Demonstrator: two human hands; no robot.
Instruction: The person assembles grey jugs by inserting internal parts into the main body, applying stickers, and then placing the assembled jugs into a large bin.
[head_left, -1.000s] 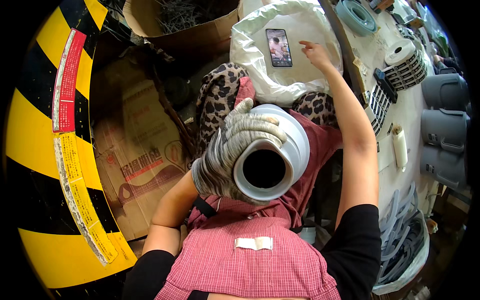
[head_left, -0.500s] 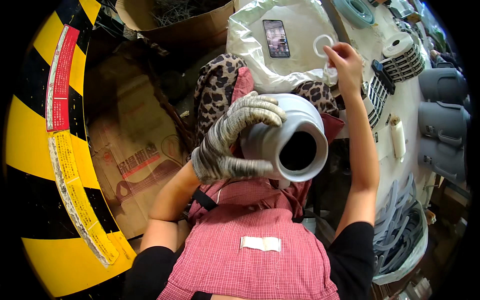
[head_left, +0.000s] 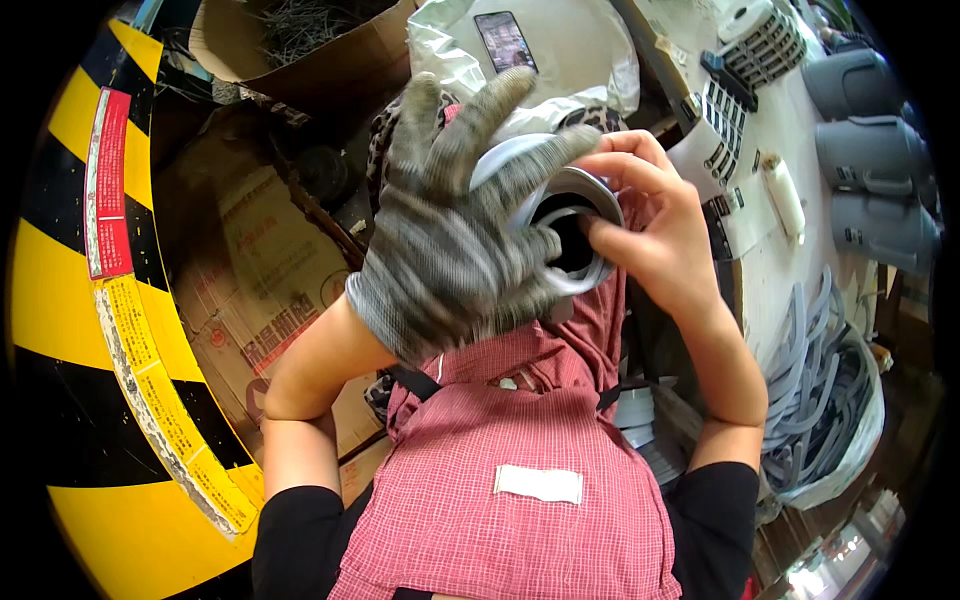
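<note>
A pale grey plastic vessel (head_left: 507,153) with a round, dark mouth rests in my lap. A thin white ring (head_left: 568,212) sits within that mouth, partly hidden by fingers. My left hand (head_left: 450,225), in a grey striped knit glove, grips the vessel from the left. Two of its fingers stick up, while the lower ones bend over the rim; motion blurs them a little. From the right, my bare right hand (head_left: 655,225) pinches at the ring, thumb inside the mouth and fingers along the rim's outer side.
Ahead lies a phone (head_left: 506,43) on a white bag-lined container (head_left: 590,60). On the right bench stand grey jug-shaped housings (head_left: 870,155), a label roll (head_left: 760,45) and a white roll (head_left: 785,198). Grey strips fill a bag (head_left: 825,400). A striped barrier (head_left: 90,420) runs along the left.
My right hand has brought the white ring from above the lined container to the vessel's mouth. My left hand has shifted over the vessel toward the rim. The view has moved slightly.
</note>
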